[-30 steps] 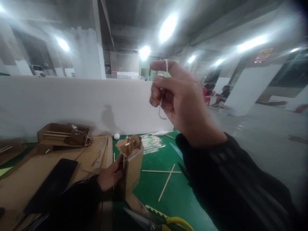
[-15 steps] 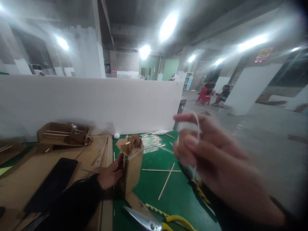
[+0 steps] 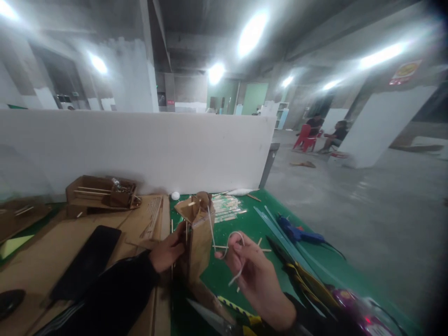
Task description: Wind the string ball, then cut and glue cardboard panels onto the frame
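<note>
A folded cardboard model (image 3: pixel 202 249) stands upright on the green table, with curled cardboard and a short stick at its top. Its left side is gripped by my left hand (image 3: pixel 166 254); the fingertips are partly hidden behind it. A white string (image 3: pixel 211 226) runs down from the model's top to my right hand (image 3: pixel 257 275). There the fingers are pinched on the string, which loops around them and leaves a loose end hanging below. Beneath and behind that hand lie crossed thin wooden sticks (image 3: pixel 267 250). Scissors (image 3: pixel 210 317) with yellow handles lie in front of the model.
To the right are long-nose pliers (image 3: pixel 308 284), clear glue sticks (image 3: pixel 280 238) and a blue glue gun (image 3: pixel 303 234). Bagged sticks (image 3: pixel 229 207) lie behind the model. On the left, a black phone (image 3: pixel 86 259) and a cardboard box (image 3: pixel 91 191) rest on cardboard. A white panel (image 3: pixel 140 149) stands behind.
My right hand has come down and left, from raised near the camera to beside the model. The string now stretches visibly from the model's top. My left hand keeps its grip.
</note>
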Action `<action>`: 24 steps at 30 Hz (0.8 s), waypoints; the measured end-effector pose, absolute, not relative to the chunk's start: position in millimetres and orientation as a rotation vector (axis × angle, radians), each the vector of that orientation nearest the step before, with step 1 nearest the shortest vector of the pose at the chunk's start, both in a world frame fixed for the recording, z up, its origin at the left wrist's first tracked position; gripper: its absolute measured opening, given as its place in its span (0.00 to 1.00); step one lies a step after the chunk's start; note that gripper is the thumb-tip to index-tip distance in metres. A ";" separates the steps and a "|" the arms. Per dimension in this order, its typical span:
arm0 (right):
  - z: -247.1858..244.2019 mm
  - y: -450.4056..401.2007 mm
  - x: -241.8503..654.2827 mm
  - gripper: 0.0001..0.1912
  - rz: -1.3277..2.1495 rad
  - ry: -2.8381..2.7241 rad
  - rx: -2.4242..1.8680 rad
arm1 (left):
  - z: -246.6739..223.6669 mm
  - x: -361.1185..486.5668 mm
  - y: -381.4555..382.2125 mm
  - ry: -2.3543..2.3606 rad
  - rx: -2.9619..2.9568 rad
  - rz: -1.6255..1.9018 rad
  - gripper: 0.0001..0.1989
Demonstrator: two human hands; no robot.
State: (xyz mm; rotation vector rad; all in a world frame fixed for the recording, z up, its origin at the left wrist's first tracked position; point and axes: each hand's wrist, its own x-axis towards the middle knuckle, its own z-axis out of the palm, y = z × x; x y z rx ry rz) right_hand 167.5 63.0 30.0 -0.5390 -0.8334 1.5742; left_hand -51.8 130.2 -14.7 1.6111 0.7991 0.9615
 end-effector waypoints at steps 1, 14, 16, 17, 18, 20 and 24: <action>26.5 65.0 167.9 0.04 1.590 -0.821 -0.548 | -16.2 -52.4 131.0 0.796 1.605 0.960 0.34; -36.8 90.2 179.7 0.09 1.258 -1.384 -1.165 | -21.8 -52.2 133.8 0.728 1.573 0.944 0.38; -35.3 84.8 178.5 0.09 1.059 -1.635 -1.256 | -22.0 -52.3 133.8 0.738 1.576 0.953 0.38; -34.7 82.8 178.0 0.10 0.936 -1.779 -1.311 | -21.6 -52.4 133.7 0.745 1.580 0.957 0.37; -34.3 81.4 177.7 0.11 0.811 -1.910 -1.360 | -20.9 -52.7 133.6 0.753 1.585 0.962 0.37; -33.7 80.0 177.4 0.12 0.655 -2.063 -1.412 | -18.6 -53.6 133.2 0.773 1.594 0.972 0.35; -32.7 79.9 177.5 0.07 0.634 -2.098 -1.454 | -12.0 -57.3 132.9 0.836 1.609 0.995 0.29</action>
